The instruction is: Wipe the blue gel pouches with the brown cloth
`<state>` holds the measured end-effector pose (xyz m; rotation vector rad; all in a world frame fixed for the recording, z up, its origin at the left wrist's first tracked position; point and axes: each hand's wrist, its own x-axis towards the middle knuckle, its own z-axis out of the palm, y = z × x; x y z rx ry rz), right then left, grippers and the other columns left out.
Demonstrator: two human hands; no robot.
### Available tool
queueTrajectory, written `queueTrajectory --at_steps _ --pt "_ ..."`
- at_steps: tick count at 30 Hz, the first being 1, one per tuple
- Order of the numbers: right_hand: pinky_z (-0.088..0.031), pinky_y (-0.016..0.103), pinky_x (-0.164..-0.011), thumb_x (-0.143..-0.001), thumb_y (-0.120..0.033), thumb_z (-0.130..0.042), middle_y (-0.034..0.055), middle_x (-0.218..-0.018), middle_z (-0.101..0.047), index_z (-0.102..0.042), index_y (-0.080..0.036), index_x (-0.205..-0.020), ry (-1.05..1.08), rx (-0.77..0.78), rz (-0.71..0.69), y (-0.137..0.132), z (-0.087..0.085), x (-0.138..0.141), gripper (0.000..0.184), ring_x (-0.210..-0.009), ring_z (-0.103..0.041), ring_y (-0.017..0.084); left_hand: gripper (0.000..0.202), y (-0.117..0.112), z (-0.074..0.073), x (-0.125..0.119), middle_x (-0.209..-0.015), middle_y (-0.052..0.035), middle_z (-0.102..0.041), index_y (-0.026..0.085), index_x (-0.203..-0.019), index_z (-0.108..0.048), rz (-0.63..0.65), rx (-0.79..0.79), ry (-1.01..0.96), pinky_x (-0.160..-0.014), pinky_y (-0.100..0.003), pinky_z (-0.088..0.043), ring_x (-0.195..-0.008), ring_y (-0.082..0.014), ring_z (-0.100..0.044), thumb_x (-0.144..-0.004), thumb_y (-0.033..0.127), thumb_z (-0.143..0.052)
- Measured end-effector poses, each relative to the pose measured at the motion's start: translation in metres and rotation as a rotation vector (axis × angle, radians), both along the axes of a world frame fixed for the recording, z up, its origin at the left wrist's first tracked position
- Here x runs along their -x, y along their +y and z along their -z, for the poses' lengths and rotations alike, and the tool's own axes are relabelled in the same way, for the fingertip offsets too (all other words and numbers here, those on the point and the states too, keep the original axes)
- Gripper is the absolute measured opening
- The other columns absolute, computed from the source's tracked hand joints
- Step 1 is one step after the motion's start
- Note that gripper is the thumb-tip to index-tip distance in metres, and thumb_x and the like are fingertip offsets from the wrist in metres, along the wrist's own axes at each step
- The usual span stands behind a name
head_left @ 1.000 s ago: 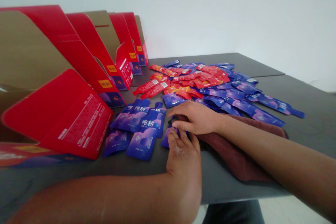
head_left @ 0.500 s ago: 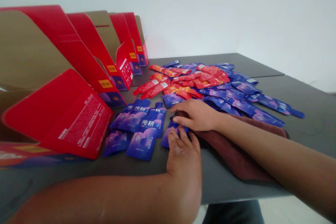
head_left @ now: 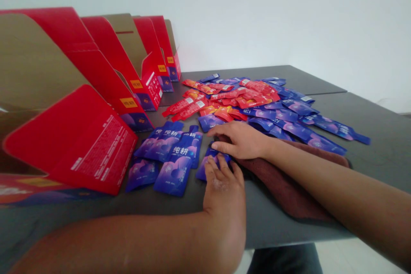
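My left hand [head_left: 222, 186] comes in from the bottom, its spread fingers pressed on a blue foil pouch [head_left: 207, 166]. My right hand [head_left: 239, 140] lies just above it, fingertips at the pouch's top edge, gripping a fold of a dark brown towel [head_left: 281, 188]. The towel runs under my right forearm. Part of the pouch is hidden by my fingers. Just left of my hands lie several blue pouches [head_left: 171, 167] printed with Chinese characters. Beyond my right hand spreads a loose pile of red and blue pouches [head_left: 253, 105].
Red cardboard display boxes [head_left: 80, 137] stand in a row along the left side, their tan insides showing. The dark grey table [head_left: 379, 137] has a seam and extends to the right. A white wall rises behind.
My right hand has drawn slightly back and up with the towel, so more of the blue pouch shows. My left hand has barely moved.
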<state>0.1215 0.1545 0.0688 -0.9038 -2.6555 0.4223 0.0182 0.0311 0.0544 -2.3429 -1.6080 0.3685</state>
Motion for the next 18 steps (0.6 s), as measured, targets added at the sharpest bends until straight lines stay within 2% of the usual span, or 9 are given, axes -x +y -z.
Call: queueTrajectory --at_steps 4,11,16,18 --pt "-0.041 0.029 -0.07 -0.092 -0.038 -0.05 0.0065 -0.09 -0.068 -0.061 -0.016 -0.118 0.015 0.009 -0.104 -0.0049 -0.0009 0.0035 0.037 -0.08 -0.06 0.018 0.049 0.0004 -0.0013 -0.0001 -0.132 -0.0264 -0.056 0.007 -0.136 -0.048 0.002 -0.005 0.034 -0.103 -0.047 -0.045 -0.118 -0.0324 -0.058 -0.088 0.006 -0.039" --pt "-0.039 0.027 -0.065 -0.092 -0.041 -0.05 0.0057 -0.082 -0.067 -0.061 -0.016 -0.119 -0.033 -0.029 0.102 0.0025 0.0011 0.0003 0.039 -0.071 -0.059 0.016 0.049 0.0003 0.0006 -0.0003 -0.136 -0.0215 -0.054 0.014 -0.138 -0.047 0.007 -0.003 0.062 -0.102 -0.048 -0.046 -0.118 -0.032 -0.058 -0.089 0.009 -0.039" --pt "-0.041 0.03 -0.073 -0.092 -0.039 -0.05 0.0077 -0.091 -0.068 -0.061 -0.016 -0.119 -0.008 -0.04 -0.077 -0.0034 0.0004 0.0032 0.038 -0.083 -0.061 0.019 0.05 0.0001 -0.0004 -0.0005 -0.134 -0.0233 -0.056 0.011 -0.138 -0.047 0.007 -0.015 0.078 -0.103 -0.047 -0.045 -0.118 -0.0312 -0.058 -0.088 0.007 -0.036" --pt "-0.042 0.03 -0.074 -0.092 -0.039 -0.049 0.0077 -0.091 -0.069 -0.061 -0.015 -0.119 -0.008 -0.042 -0.087 -0.0036 0.0006 0.0039 0.038 -0.084 -0.062 0.019 0.05 0.0003 -0.0007 -0.0007 -0.135 -0.024 -0.055 0.01 -0.138 -0.045 0.002 -0.015 0.08 -0.103 -0.047 -0.045 -0.119 -0.0317 -0.058 -0.089 0.009 -0.036"
